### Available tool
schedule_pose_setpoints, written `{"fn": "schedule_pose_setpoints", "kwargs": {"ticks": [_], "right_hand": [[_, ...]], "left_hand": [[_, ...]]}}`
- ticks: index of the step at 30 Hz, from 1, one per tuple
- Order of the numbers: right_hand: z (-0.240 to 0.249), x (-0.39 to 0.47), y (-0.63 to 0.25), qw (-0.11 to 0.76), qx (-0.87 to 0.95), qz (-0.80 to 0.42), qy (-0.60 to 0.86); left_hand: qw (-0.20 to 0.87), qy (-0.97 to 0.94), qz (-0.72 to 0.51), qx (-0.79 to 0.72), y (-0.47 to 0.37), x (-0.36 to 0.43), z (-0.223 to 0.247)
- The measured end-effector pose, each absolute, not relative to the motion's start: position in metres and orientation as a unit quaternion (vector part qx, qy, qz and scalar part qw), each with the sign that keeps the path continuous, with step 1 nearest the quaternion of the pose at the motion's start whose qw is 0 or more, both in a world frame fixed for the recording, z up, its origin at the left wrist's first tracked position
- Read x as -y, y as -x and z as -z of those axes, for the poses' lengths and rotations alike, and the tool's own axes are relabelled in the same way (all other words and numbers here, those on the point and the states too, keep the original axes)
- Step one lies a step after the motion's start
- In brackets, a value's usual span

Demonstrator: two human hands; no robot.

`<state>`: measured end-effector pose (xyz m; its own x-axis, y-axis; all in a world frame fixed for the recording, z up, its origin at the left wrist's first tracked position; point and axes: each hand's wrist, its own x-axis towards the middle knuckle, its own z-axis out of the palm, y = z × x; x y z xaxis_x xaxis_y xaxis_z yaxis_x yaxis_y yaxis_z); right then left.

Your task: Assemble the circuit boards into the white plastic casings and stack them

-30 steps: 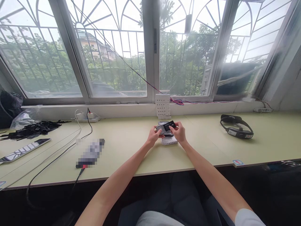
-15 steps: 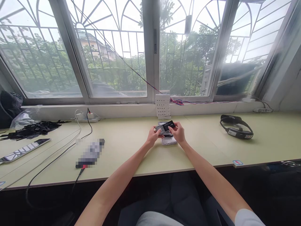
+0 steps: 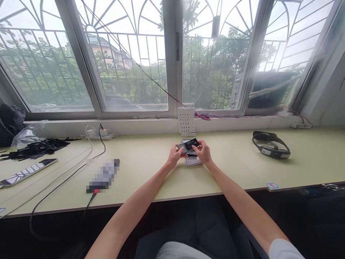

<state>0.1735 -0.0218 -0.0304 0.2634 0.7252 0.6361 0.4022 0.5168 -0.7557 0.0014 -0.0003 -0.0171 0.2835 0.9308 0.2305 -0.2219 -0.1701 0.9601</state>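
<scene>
The windows [image 3: 134, 72] are faced from head height, with the table [image 3: 231, 172] seen below at middle distance.

On the table [image 3: 237, 169], the stand [image 3: 186, 120] is at the back. Left of it are the power strip [image 3: 107, 137] and, farther out, the phone [image 3: 29, 172]; right, the headset [image 3: 273, 149]; before it, the battery [image 3: 192, 144].

"What is obscured at left?"
"1 device [image 3: 104, 175] is pixelated; the dark bag [image 3: 10, 124] is cut off by the edge."
"And the middle?"
"The left hand [image 3: 175, 156] and right hand [image 3: 204, 153] partly cover the black-and-grey part [image 3: 190, 144]; its print after 3000 is too small."
</scene>
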Motion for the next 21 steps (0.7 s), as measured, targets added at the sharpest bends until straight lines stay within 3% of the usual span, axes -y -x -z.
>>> {"fn": "schedule_pose_setpoints", "kwargs": {"ticks": [21], "right_hand": [[0.0288,0.0263,-0.1661,0.594,0.635,-0.091,0.485]], "left_hand": [[0.57,-0.573,-0.5,-0.311,-0.0021,0.0018,0.0172]]}}
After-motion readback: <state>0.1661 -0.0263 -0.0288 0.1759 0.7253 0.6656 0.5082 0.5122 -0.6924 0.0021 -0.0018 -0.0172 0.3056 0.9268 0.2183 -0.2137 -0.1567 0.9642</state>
